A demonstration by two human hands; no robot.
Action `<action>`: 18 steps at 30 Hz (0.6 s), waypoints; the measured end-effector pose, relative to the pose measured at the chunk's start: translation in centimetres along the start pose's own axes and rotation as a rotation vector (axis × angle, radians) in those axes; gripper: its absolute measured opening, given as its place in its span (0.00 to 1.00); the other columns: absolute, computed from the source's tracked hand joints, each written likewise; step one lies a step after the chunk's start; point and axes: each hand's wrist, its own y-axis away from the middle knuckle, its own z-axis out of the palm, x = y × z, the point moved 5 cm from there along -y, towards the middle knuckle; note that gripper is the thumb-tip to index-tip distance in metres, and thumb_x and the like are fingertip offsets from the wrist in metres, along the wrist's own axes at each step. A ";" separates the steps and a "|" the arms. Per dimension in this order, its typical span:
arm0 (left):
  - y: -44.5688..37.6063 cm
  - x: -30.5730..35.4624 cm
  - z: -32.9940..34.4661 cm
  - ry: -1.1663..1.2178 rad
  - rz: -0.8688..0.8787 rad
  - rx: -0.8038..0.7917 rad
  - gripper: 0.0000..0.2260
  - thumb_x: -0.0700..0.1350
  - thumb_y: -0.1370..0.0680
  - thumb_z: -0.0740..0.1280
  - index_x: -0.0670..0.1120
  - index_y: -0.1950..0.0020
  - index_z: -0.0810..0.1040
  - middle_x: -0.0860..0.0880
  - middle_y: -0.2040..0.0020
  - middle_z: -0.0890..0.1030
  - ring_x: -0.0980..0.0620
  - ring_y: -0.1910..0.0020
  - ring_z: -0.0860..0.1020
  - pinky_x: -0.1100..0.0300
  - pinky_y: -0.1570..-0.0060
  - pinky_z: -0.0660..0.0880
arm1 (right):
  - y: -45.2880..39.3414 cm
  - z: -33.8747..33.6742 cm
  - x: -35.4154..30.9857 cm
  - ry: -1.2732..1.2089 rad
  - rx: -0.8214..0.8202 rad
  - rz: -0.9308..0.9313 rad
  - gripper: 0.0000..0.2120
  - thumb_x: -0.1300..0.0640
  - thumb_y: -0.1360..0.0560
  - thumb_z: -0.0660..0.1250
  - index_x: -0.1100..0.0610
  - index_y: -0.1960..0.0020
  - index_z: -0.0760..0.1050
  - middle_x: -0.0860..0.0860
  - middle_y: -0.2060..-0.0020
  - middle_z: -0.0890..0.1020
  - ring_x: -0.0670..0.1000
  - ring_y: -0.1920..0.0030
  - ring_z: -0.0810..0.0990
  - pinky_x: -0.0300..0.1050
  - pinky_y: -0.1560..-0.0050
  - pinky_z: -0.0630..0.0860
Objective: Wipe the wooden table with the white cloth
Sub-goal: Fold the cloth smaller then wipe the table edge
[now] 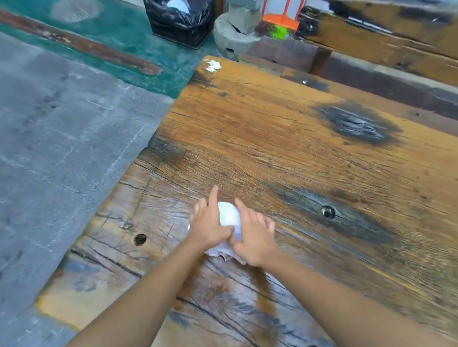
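Observation:
A worn wooden table [289, 144] with dark knots and cracks fills the right and lower part of the head view. A bunched white cloth [229, 216] lies on it near the left edge. My left hand [209, 225] presses on the cloth's left side with the forefinger stretched forward. My right hand [254, 237] lies on its right side, fingers spread over it. Both hands cover much of the cloth, and only its rounded top and a lower fold show.
A grey concrete floor [36, 151] drops off left of the table edge. A bin lined with a black bag [180, 14] stands at the back, beside a stone base [231, 36] and an orange brush [281, 22]. A wooden bench [393, 31] runs at the far right.

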 end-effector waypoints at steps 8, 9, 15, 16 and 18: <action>1.1 1.6 -2.2 0.028 0.091 -0.337 0.11 0.42 0.29 0.80 0.44 0.51 0.81 0.43 0.47 0.80 0.44 0.46 0.76 0.51 0.43 0.78 | 1.4 -3.9 3.5 -0.048 -0.253 0.154 0.19 0.45 0.31 0.80 0.51 0.45 0.80 0.48 0.51 0.82 0.52 0.49 0.80 0.46 0.52 0.75; 1.9 2.3 -2.9 -0.039 0.154 -0.318 0.11 0.42 0.28 0.80 0.45 0.51 0.81 0.44 0.45 0.78 0.45 0.44 0.76 0.50 0.41 0.77 | 2.5 -4.8 3.6 -0.087 -0.223 0.145 0.16 0.47 0.30 0.80 0.51 0.47 0.80 0.48 0.54 0.82 0.52 0.52 0.80 0.46 0.54 0.75; 5.6 2.8 -7.3 0.359 0.338 -0.294 0.12 0.34 0.23 0.72 0.48 0.56 0.73 0.49 0.48 0.83 0.50 0.53 0.81 0.51 0.51 0.77 | 6.3 -10.9 0.8 -0.127 0.014 -0.135 0.04 0.51 0.21 0.69 0.48 0.47 0.80 0.49 0.53 0.83 0.51 0.54 0.80 0.50 0.53 0.77; 6.0 2.9 -8.4 0.389 0.364 -0.262 0.12 0.34 0.23 0.72 0.48 0.56 0.72 0.51 0.56 0.80 0.51 0.60 0.77 0.54 0.59 0.73 | 6.6 -12.0 0.1 -0.169 0.052 -0.180 0.05 0.51 0.20 0.68 0.48 0.45 0.80 0.48 0.53 0.84 0.50 0.54 0.81 0.49 0.52 0.77; 7.4 2.9 -11.5 0.510 0.380 -0.165 0.11 0.35 0.22 0.72 0.48 0.54 0.72 0.52 0.62 0.77 0.55 0.64 0.74 0.59 0.66 0.69 | 7.6 -14.1 -2.3 -0.281 0.128 -0.233 0.10 0.50 0.18 0.66 0.51 0.39 0.79 0.45 0.49 0.85 0.45 0.53 0.82 0.46 0.51 0.76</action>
